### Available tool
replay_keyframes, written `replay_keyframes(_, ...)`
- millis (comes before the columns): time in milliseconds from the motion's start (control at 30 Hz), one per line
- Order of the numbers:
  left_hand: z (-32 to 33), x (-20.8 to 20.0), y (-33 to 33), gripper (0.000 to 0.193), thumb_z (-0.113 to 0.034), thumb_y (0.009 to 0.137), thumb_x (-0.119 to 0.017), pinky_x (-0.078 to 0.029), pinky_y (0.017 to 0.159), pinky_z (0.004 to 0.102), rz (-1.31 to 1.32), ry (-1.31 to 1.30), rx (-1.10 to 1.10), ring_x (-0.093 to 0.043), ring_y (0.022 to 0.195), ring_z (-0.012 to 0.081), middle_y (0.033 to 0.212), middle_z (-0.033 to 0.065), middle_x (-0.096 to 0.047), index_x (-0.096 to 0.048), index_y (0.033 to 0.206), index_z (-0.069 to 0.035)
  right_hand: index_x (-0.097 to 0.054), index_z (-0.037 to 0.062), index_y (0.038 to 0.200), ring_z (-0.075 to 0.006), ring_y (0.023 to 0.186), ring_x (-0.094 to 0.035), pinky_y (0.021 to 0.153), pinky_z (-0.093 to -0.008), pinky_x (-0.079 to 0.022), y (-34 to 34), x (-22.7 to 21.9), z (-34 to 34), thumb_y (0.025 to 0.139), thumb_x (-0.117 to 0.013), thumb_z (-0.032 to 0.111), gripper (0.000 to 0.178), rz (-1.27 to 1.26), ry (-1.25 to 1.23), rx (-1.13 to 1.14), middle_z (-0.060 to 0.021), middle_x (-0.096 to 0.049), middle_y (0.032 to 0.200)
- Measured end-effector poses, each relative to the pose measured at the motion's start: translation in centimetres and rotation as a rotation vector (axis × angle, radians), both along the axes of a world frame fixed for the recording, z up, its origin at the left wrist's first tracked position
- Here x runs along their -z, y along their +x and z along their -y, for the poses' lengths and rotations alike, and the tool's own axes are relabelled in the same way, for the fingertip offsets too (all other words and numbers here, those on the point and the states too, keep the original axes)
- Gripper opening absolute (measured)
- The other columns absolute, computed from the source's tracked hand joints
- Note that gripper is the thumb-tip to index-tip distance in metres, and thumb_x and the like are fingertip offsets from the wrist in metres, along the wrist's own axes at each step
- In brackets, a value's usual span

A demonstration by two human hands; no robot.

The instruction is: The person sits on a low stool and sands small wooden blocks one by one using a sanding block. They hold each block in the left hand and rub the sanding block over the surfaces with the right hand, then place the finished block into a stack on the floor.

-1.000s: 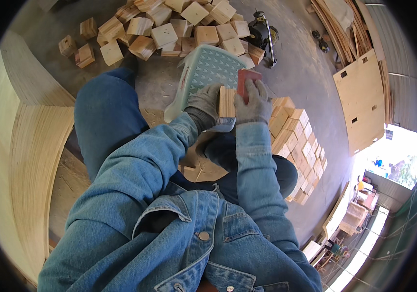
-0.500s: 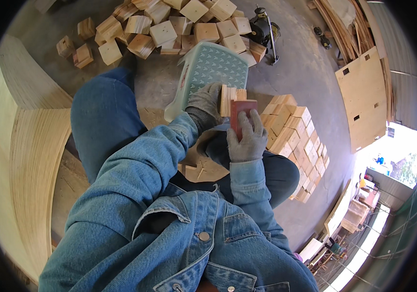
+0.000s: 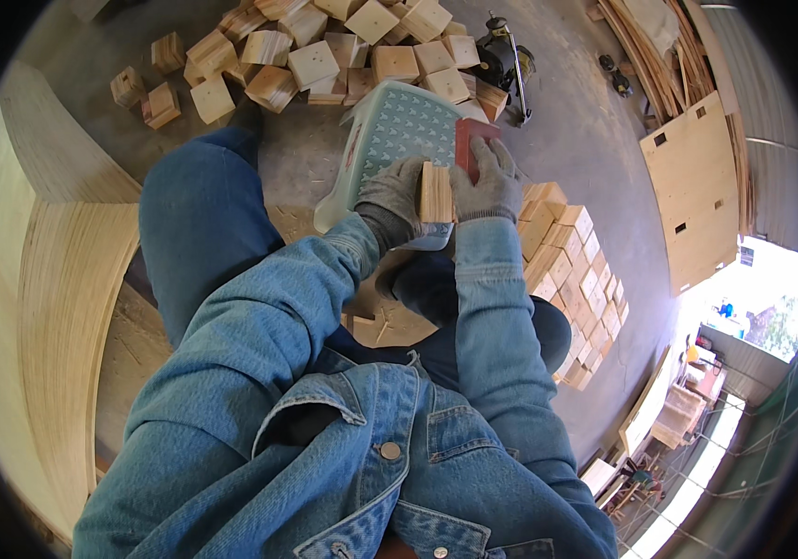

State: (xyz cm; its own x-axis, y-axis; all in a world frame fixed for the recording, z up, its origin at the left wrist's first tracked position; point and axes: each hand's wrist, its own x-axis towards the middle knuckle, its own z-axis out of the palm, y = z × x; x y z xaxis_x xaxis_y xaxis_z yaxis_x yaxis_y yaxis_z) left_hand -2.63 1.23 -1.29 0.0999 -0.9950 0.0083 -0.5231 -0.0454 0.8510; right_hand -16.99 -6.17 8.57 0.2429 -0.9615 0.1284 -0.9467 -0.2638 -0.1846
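Observation:
My left hand [image 3: 393, 197], in a grey glove, is closed round a layered plywood block [image 3: 436, 194] and holds it over the near part of a pale green plastic stool [image 3: 401, 123]. A flat reddish-brown sanding block [image 3: 471, 147] is gripped in my right hand [image 3: 492, 186], also gloved. Its fingers lie along the sanding block's right side. The right hand is just right of the plywood block, and the sanding block reaches beyond the block's far end. Whether the two touch cannot be made out.
A loose heap of wooden blocks [image 3: 313, 65] lies past the stool. To my right stands a neat stack of blocks [image 3: 574, 270]. Curved plywood [image 3: 73, 289] rises at my left. A wheeled metal tool [image 3: 513, 70] stands beside the heap; wood sheets [image 3: 694, 191] lean at far right.
My right hand has moved away from me and slightly right with the sanding block, uncovering more of the plywood block. My left hand stays nearly in place.

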Motion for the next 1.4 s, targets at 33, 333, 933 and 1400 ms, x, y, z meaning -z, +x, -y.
replay_keyframes(33, 0.0, 0.1, 0.1, 0.093, -0.037, 0.071, -0.089, -0.046, 0.116, 0.0463, -0.011, 0.011, 0.009, -0.056, 0.135, 0.0387, 0.145, 0.019, -0.055, -0.045, 0.149, -0.013, -0.066, 0.0278, 0.143, -0.0424, 0.13, -0.059, 0.11, -0.0532, -0.049, -0.4, 0.0, -1.3, 0.084, -0.078, 0.035, 0.061, -0.004, -0.011, -0.015, -0.0095, -0.054, 0.156)
replay_keyframes(333, 0.0, 0.1, 0.2, 0.091, -0.037, 0.071, -0.091, -0.048, 0.112, 0.0469, 0.062, -0.064, 0.044, -0.056, 0.13, 0.0388, 0.136, 0.02, -0.056, -0.046, 0.144, -0.008, -0.07, 0.0224, 0.138, -0.0437, 0.125, -0.059, 0.108, -0.0548, -0.048, -3.7, -1.6, -13.3, 0.08, -0.084, 0.031, 0.061, -0.026, -0.035, -0.104, -0.0133, -0.053, 0.155)
replay_keyframes(933, 0.2, 0.3, -0.4, 0.104, -0.044, 0.066, -0.096, -0.046, 0.116, 0.0453, 0.042, 0.003, 0.005, -0.055, 0.132, 0.0379, 0.141, 0.0185, -0.054, -0.043, 0.149, -0.011, -0.072, 0.0217, 0.138, -0.0341, 0.137, -0.059, 0.114, -0.0438, -0.049, -0.4, -1.0, 2.9, 0.079, -0.084, 0.033, 0.061, 0.103, 0.236, -0.098, -0.0114, -0.061, 0.151)
replay_keyframes(1400, 0.1, -0.5, 0.2, 0.09, -0.032, 0.068, -0.094, -0.052, 0.107, 0.0469, 0.059, -0.073, 0.068, -0.062, 0.124, 0.0396, 0.132, 0.0182, -0.06, -0.046, 0.142, -0.012, -0.07, 0.0084, 0.138, -0.0398, 0.136, -0.058, 0.115, -0.0462, -0.048, -6.1, -0.1, -10.0, 0.075, -0.091, 0.014, 0.067, 0.396, 0.06, -0.083, -0.0212, -0.059, 0.15)
